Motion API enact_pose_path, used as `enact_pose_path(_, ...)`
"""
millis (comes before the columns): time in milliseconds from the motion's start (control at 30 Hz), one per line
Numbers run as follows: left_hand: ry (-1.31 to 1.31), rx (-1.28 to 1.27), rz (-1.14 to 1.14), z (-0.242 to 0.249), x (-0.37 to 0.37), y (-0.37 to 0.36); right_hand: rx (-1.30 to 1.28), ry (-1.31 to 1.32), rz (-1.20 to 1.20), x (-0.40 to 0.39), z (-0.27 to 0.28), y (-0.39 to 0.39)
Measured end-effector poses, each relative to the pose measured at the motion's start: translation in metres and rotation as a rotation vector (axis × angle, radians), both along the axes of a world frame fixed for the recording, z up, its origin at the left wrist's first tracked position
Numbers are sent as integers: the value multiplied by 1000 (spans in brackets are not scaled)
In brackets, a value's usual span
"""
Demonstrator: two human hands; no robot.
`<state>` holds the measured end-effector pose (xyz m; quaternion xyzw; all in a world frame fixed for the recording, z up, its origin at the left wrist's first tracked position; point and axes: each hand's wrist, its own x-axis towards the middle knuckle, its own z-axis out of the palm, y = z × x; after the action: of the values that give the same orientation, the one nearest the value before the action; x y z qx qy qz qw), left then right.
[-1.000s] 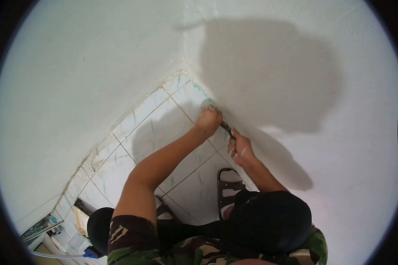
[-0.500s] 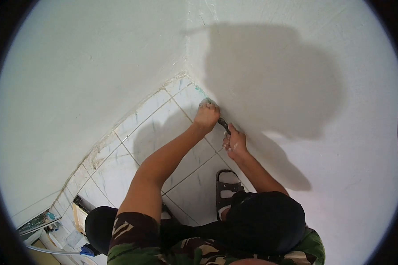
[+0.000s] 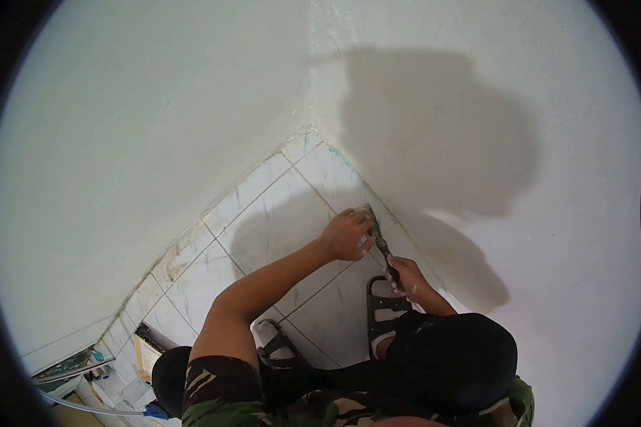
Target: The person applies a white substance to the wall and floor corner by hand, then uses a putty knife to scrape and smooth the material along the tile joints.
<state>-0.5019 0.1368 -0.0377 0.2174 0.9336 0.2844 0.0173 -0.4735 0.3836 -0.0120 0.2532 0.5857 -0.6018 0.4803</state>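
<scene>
A dark-handled putty knife (image 3: 377, 235) points up toward the wall corner, its blade low over the floor tiles beside the right wall. My right hand (image 3: 408, 277) is wrapped around the handle, with white residue on the fingers. At the blade end, my left hand (image 3: 345, 235) has its fingers curled against the blade's left side, and whitish material shows on the fingertips. What lies inside those fingers is partly hidden. Along the foot of the right wall runs a strip of green marks (image 3: 340, 156) on the tile edge.
White walls meet at a corner (image 3: 311, 128) above the tiled floor (image 3: 286, 206). My sandalled feet, including the right sandal (image 3: 383, 304), are just below my hands. At lower left are a framed panel (image 3: 147, 356), a blue-ended hose (image 3: 153, 410) and clutter.
Both hands and the putty knife have moved back toward me, away from the corner. The blade now shows beside my left hand. The view has shifted slightly.
</scene>
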Motion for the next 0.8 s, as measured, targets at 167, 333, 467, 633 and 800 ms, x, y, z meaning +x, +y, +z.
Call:
enact_pose_path(167, 8, -310, 440, -33, -63, -45, -52, -14, 80, 25, 4, 20)
enact_pose_path(333, -25, -342, 574, -55, -107, -88, -61, -7, 111, 45, 16, 35)
enact_pose_path(467, -262, -229, -45, -15, -51, -22, -179, -31, 109, 41, 53, 50)
enact_pose_path(633, 231, 79, -409, -54, -11, -22, -184, -37, 210, 48, 69, 71)
enact_pose_path(800, 66, -337, 630, -60, -89, -71, -174, -36, 19, 57, 78, 62)
